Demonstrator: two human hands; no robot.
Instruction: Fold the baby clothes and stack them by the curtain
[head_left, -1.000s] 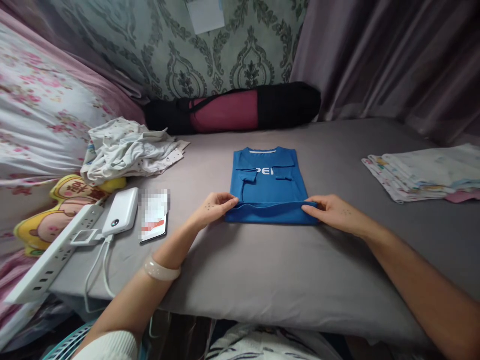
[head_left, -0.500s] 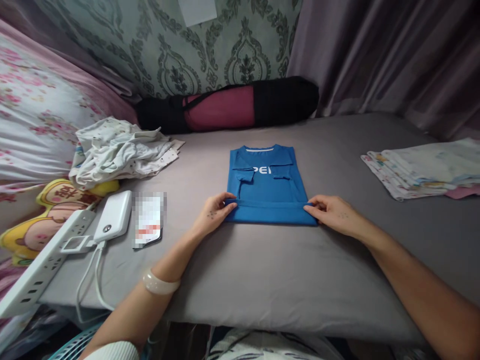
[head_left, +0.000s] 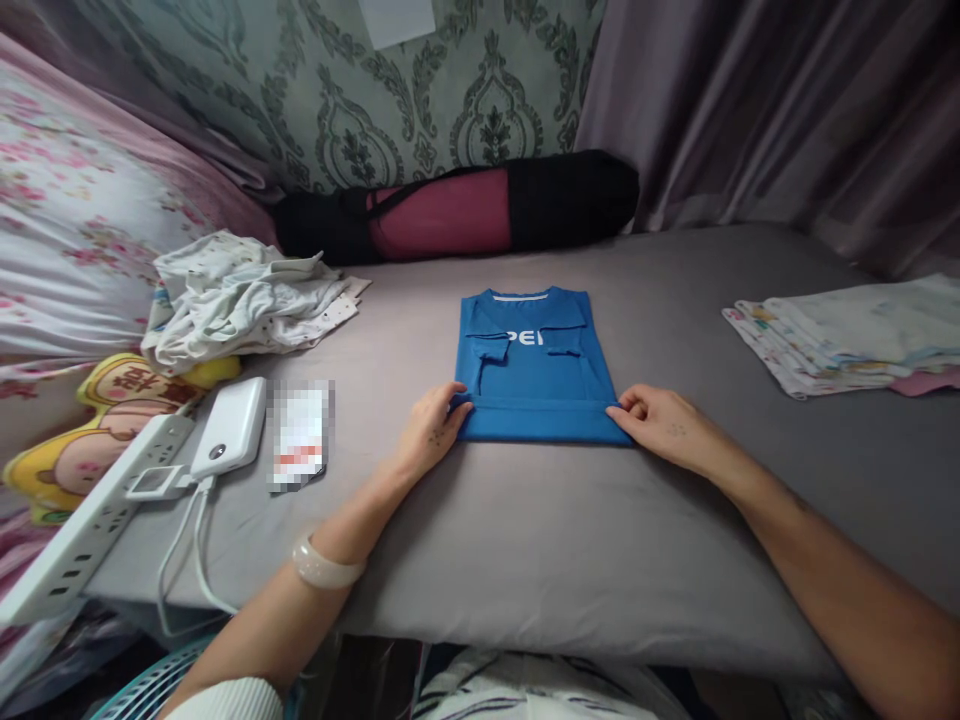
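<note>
Left hand: 1, left hand (head_left: 433,430) pinching the near-left corner of the fold.
Right hand: 1, right hand (head_left: 664,427) pinching the near-right corner.
Garment: 1 blue short-sleeved cotton T-shirt with white lettering (head_left: 534,365), flat at mid-mattress on the grey fitted bedsheet (head_left: 525,540).
Progress: sleeves and sides folded in, hem turned up 1 narrow band; judged about half folded, upper body unfolded.
Left side: 1 white power bank (head_left: 231,425), 1 white power strip (head_left: 97,520).
Far left: 1 crumpled white pile of clothes (head_left: 240,295).
Far right: 1 folded stack of pale printed cloths (head_left: 847,335).

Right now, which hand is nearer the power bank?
Left. The left hand pinches the blue shirt's near-left corner, toward the power bank; the right hand holds the near-right corner, farther away.
</note>
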